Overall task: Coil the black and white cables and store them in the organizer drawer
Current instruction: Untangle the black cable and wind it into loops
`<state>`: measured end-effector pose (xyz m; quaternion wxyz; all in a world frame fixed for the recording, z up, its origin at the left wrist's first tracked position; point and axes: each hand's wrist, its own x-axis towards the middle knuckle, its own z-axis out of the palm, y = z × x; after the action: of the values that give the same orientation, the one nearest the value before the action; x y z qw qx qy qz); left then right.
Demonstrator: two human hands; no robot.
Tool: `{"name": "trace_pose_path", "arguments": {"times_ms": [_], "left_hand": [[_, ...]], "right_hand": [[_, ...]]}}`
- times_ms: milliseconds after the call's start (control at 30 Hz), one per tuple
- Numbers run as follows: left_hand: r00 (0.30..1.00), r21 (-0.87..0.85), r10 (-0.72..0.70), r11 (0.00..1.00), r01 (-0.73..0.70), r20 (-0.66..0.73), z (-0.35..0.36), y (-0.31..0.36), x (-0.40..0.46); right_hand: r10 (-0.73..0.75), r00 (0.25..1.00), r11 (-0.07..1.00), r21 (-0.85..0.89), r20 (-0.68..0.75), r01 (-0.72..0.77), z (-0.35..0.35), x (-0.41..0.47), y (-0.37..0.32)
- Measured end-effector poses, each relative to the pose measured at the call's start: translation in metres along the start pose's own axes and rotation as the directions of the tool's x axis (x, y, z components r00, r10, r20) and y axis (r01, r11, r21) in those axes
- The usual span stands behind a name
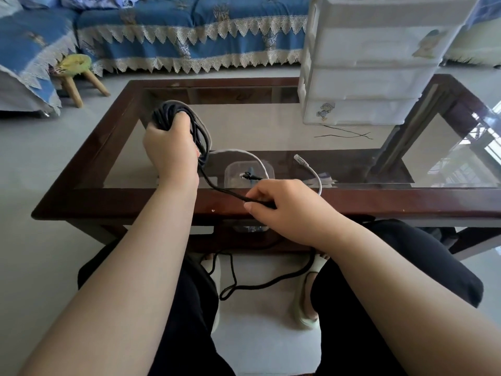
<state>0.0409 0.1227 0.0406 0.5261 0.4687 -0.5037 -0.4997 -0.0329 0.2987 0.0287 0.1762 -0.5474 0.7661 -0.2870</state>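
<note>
My left hand [169,150] is closed around a bundle of black cable [202,137] loops, held above the left half of the glass table. A strand of that cable runs down to my right hand [284,210], which pinches it at the table's front edge. The loose tail hangs below the table and loops on the floor between my feet. A white cable [315,173] lies on the glass, its clear plug pointing up near the middle. The white organizer drawer unit [374,63] stands at the table's far right, its drawers shut.
The glass table has a dark wooden frame [406,202]. Thin black twist ties [349,134] lie in front of the organizer. A clear plastic box [235,175] shows under the glass. A small wooden stool [77,74] and a blue-covered sofa [189,31] stand beyond.
</note>
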Motion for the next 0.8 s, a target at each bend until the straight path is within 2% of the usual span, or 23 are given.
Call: {"name": "trace_pose_path", "arguments": {"times_ms": [167, 300, 367, 433, 533, 567, 700, 800], "left_hand": [[0.981, 0.246, -0.006, 0.968, -0.044, 0.196, 0.006, -0.007, -0.009], [0.899, 0.33, -0.018, 0.933, -0.142, 0.438, 0.009, -0.014, -0.023], [0.827, 0.377, -0.086, 0.913, -0.159, 0.556, 0.009, -0.016, -0.033], [0.716, 0.414, -0.22, 0.904, -0.104, 0.662, 0.009, -0.017, -0.042], [0.485, 0.329, -0.398, 0.917, 0.225, 0.778, 0.01, -0.017, -0.052], [0.434, 0.319, -0.408, 0.91, 0.265, 0.803, 0.009, -0.016, -0.054], [0.329, 0.28, -0.374, 0.913, 0.298, 0.867, 0.005, -0.016, -0.059], [0.279, 0.285, -0.377, 0.904, 0.319, 0.883, 0.003, -0.013, -0.062]], "right_hand": [[-0.084, 0.996, 0.992, 0.09, -0.019, 0.085, -0.009, 0.002, 0.006], [-0.173, 0.977, 0.968, 0.16, -0.126, 0.192, -0.012, 0.004, 0.007], [-0.22, 0.95, 0.961, 0.117, -0.221, 0.25, -0.012, 0.007, 0.009], [-0.252, 0.908, 0.963, 0.002, -0.335, 0.268, -0.011, 0.011, 0.01], [-0.232, 0.839, 0.973, -0.102, -0.492, 0.209, -0.013, 0.018, 0.015], [-0.207, 0.826, 0.978, -0.11, -0.524, 0.176, -0.015, 0.021, 0.017], [-0.121, 0.827, 0.991, -0.111, -0.549, 0.071, -0.019, 0.029, 0.019], [-0.072, 0.854, 0.994, -0.11, -0.516, 0.018, -0.015, 0.033, 0.02]]}}
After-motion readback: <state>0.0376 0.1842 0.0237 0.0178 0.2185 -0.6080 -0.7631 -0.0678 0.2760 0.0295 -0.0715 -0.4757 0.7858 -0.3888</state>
